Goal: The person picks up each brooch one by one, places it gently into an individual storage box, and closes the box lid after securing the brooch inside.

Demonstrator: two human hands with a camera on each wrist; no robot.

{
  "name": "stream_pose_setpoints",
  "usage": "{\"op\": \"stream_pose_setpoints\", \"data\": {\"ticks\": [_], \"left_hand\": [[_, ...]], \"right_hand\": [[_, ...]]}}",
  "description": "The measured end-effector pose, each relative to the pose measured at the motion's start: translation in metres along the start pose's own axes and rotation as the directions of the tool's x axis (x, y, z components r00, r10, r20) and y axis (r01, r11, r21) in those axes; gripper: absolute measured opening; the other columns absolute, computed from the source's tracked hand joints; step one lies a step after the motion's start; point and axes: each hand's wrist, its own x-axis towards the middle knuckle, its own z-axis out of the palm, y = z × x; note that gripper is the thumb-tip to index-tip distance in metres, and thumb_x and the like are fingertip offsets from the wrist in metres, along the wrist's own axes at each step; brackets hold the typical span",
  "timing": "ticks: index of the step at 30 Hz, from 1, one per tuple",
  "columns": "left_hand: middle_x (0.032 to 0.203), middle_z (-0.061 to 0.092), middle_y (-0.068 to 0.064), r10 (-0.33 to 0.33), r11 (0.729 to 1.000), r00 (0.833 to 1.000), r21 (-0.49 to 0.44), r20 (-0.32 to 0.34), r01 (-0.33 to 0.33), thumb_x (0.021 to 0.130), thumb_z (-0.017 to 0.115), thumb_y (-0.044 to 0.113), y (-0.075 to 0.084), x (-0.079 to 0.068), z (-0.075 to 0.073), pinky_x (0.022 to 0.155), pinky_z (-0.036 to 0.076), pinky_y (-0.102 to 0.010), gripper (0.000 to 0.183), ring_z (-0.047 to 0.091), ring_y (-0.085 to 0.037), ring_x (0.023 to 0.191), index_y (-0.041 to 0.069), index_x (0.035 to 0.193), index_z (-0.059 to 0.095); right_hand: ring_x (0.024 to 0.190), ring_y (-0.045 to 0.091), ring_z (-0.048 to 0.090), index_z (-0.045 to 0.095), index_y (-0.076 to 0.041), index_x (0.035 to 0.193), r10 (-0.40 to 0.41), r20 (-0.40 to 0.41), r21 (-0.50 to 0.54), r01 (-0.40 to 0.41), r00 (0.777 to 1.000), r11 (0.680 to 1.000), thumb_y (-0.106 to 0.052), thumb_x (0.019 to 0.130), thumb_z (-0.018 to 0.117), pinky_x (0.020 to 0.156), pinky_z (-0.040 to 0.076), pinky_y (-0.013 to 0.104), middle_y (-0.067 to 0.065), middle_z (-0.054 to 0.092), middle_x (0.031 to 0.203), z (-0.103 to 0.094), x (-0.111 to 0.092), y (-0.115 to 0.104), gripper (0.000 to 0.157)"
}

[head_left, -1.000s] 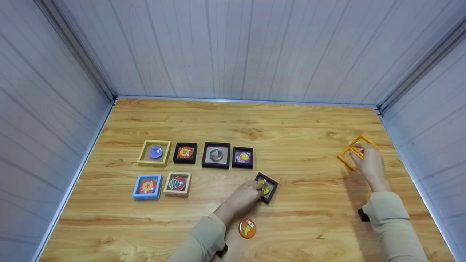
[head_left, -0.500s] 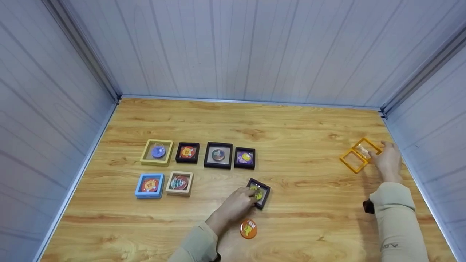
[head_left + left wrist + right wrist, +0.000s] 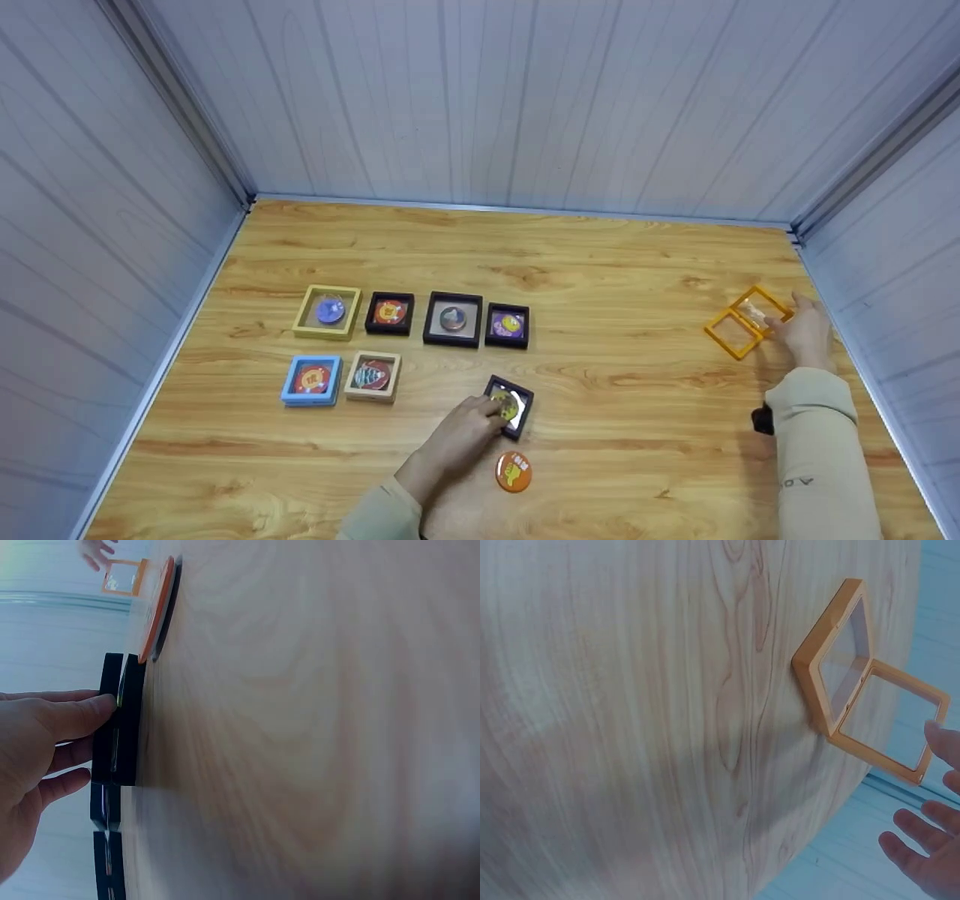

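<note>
In the head view my left hand (image 3: 457, 436) pinches the left edge of a black display frame (image 3: 526, 401) with a yellow badge inside. The frame lies tilted on the table. From the left wrist view, the thumb (image 3: 99, 709) presses on the black frame's rim (image 3: 129, 724). A round orange badge (image 3: 514, 472) lies just below it. Far right, an orange display frame (image 3: 746, 321) lies unfolded, its two halves joined at a hinge. Beside it is my right hand (image 3: 808, 334); in the right wrist view its thumb (image 3: 943, 744) is at one half's edge, other fingers spread.
Left of centre stand several framed badges: a yellow frame (image 3: 327, 312), a small black one (image 3: 390, 313), a larger black one (image 3: 453, 319), another small black one (image 3: 508, 325), a blue one (image 3: 311, 381) and a beige one (image 3: 373, 376). Panel walls (image 3: 480, 105) bound the wooden table.
My left hand has drawn the black frame left and toward me. My right hand has shifted right from over the orange frame to its right edge. The view has moved slightly.
</note>
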Motion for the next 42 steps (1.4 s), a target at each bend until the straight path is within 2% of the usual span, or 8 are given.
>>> {"op": "stream_pose_setpoints", "data": {"ticks": [4, 11, 15, 20, 27, 32, 37, 42], "left_hand": [[0.089, 0.059, -0.001, -0.019, 1.0, 1.0, -0.019, -0.015, 0.019, 0.081, 0.056, 0.009, -0.002, -0.008, -0.003, 0.075, 0.043, -0.027, 0.014, 0.053, -0.014, 0.082, 0.01, 0.086, 0.069], [0.084, 0.058, -0.001, -0.064, 0.998, 0.997, -0.025, -0.035, 0.063, 0.081, 0.057, 0.01, -0.009, -0.02, -0.008, 0.073, 0.043, -0.028, 0.011, 0.053, -0.015, 0.079, 0.009, 0.083, 0.068], [0.085, 0.059, -0.002, -0.081, 0.997, 0.995, -0.018, -0.053, 0.08, 0.08, 0.057, 0.01, -0.014, -0.025, -0.01, 0.073, 0.043, -0.029, 0.011, 0.054, -0.016, 0.079, 0.008, 0.083, 0.068], [0.086, 0.059, -0.004, -0.128, 0.991, 0.991, -0.04, -0.04, 0.127, 0.081, 0.058, 0.01, -0.02, -0.031, -0.012, 0.074, 0.044, -0.03, 0.012, 0.054, -0.017, 0.08, 0.006, 0.085, 0.068], [0.085, 0.058, -0.004, -0.141, 0.99, 0.988, -0.036, -0.06, 0.139, 0.081, 0.058, 0.01, -0.028, -0.034, -0.017, 0.074, 0.043, -0.031, 0.012, 0.054, -0.018, 0.08, 0.007, 0.088, 0.068], [0.085, 0.057, -0.005, -0.161, 0.987, 0.985, -0.036, -0.065, 0.158, 0.081, 0.059, 0.009, -0.034, -0.035, -0.018, 0.075, 0.043, -0.032, 0.013, 0.054, -0.019, 0.081, 0.007, 0.09, 0.067], [0.091, 0.059, -0.006, -0.208, 0.977, 0.978, -0.045, -0.031, 0.206, 0.082, 0.059, 0.009, -0.038, -0.036, -0.021, 0.079, 0.043, -0.033, 0.013, 0.055, -0.02, 0.086, 0.007, 0.091, 0.067], [0.09, 0.058, -0.006, -0.24, 0.97, 0.971, -0.047, -0.025, 0.239, 0.082, 0.059, 0.008, -0.042, -0.039, -0.021, 0.078, 0.044, -0.033, 0.01, 0.054, -0.02, 0.086, 0.005, 0.087, 0.067]], "right_hand": [[0.114, 0.056, 0.02, 0.014, 0.01, 0.135, 0.025, 0.053, -0.013, -0.025, 0.998, 1.0, -0.02, 0.087, 0.054, 0.092, 0.023, 0.059, 0.04, 0.017, 0.13, 0.0, 0.002, 0.003, 0.069], [0.106, 0.054, 0.033, 0.027, 0.013, 0.13, 0.02, 0.043, -0.044, -0.018, 0.999, 0.999, -0.013, 0.088, 0.05, 0.085, 0.032, 0.057, 0.041, 0.033, 0.12, 0.001, 0.002, 0.004, 0.054], [0.103, 0.053, 0.036, 0.033, 0.014, 0.127, 0.004, 0.006, -0.039, -0.004, 1.0, 0.999, -0.008, 0.088, 0.048, 0.083, 0.034, 0.056, 0.039, 0.038, 0.117, 0.005, 0.001, 0.005, 0.048], [0.098, 0.052, 0.041, 0.039, 0.015, 0.123, -0.003, -0.072, -0.031, 0.0, 0.997, 1.0, -0.004, 0.086, 0.049, 0.079, 0.037, 0.054, 0.037, 0.045, 0.111, 0.011, -0.002, 0.006, 0.042], [0.085, 0.045, 0.052, 0.048, 0.013, 0.116, -0.012, -0.183, 0.012, 0.014, 0.983, 1.0, 0.001, 0.086, 0.049, 0.069, 0.043, 0.048, 0.034, 0.054, 0.1, 0.019, -0.006, 0.006, 0.033], [0.082, 0.044, 0.053, 0.05, 0.013, 0.115, -0.018, -0.214, 0.038, 0.026, 0.977, 0.999, 0.001, 0.086, 0.049, 0.065, 0.044, 0.047, 0.034, 0.055, 0.097, 0.021, -0.01, 0.006, 0.031], [0.084, 0.044, 0.054, 0.051, 0.014, 0.114, -0.05, -0.227, 0.06, 0.065, 0.973, 0.996, 0.001, 0.087, 0.049, 0.067, 0.044, 0.049, 0.035, 0.055, 0.098, 0.023, -0.012, 0.007, 0.03], [0.08, 0.043, 0.056, 0.051, 0.014, 0.111, -0.107, -0.232, 0.052, 0.122, 0.967, 0.991, 0.002, 0.086, 0.05, 0.06, 0.047, 0.041, 0.034, 0.056, 0.094, 0.024, -0.015, 0.005, 0.029]]}}
